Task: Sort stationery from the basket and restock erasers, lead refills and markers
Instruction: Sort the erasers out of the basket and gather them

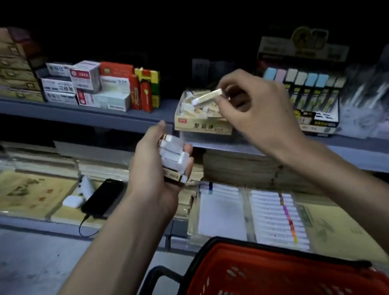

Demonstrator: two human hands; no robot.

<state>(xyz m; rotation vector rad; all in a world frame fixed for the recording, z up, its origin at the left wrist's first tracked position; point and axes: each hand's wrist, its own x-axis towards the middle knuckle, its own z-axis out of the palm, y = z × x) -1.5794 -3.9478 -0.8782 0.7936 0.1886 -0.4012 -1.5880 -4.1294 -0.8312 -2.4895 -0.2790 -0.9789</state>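
Observation:
My left hand point(152, 172) grips a stack of several white erasers point(173, 154) in beige sleeves, held just below the middle shelf edge. My right hand point(256, 108) pinches a single eraser point(207, 96) by its end, hovering over an open beige eraser box point(199, 123) that is partly filled with erasers. To the right of that box stands a display of lead refills point(312, 91) with pastel caps. The red basket point(262, 282) with black handle sits at the bottom of the view, below my arms.
Stacked white and red boxes point(90, 87) fill the shelf left of the eraser box. On the lower shelf lie a black phone point(105, 198) with a cable, a white earbud case point(73, 201), notebooks and a marker set point(277, 221). The grey shelf edge point(111, 117) runs diagonally.

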